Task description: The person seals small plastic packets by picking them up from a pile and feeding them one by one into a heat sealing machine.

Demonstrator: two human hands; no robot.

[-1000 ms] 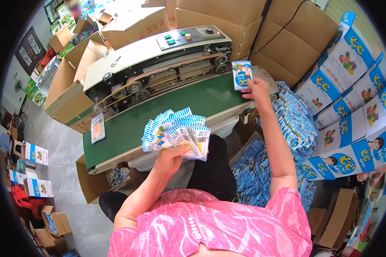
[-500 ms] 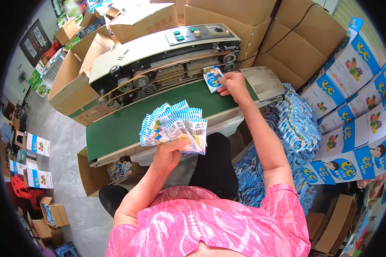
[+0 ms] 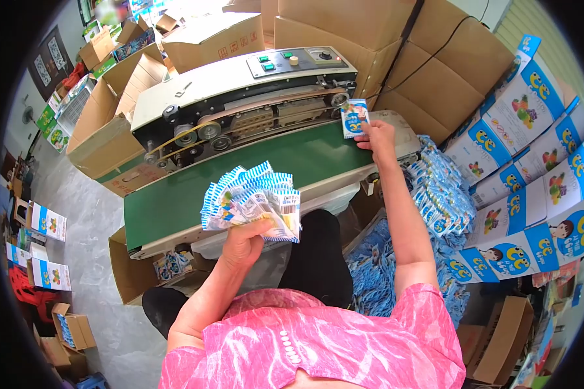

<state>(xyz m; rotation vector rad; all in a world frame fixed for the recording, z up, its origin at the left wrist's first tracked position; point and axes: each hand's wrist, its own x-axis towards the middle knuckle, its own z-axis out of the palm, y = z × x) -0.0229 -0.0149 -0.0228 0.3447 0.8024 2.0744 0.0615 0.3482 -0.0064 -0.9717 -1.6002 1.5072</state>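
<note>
My left hand (image 3: 245, 241) is closed on a fanned bunch of blue-and-white packets (image 3: 240, 198), held up in front of the green conveyor belt (image 3: 159, 214). Between the fingers and thumb of my right hand (image 3: 377, 139) is a single packet (image 3: 355, 119), upright at the right end of the belt, close to the rollers. The sealing machine (image 3: 240, 97) stands behind the belt, with green switches and a knob on its top panel. A tall heap of blue-and-white packets (image 3: 440, 191) lies right of my right forearm.
Printed cartons (image 3: 525, 188) lean along the right side. Large cardboard boxes (image 3: 344, 39) stand behind the machine, and an open box (image 3: 104, 136) is at its left. Below the belt is another box (image 3: 131, 272). A black cable hangs at the back right.
The packet that lay on the belt's left end a second ago is out of sight. My right hand moved left with its packet, then back right. The view has shifted slightly.
</note>
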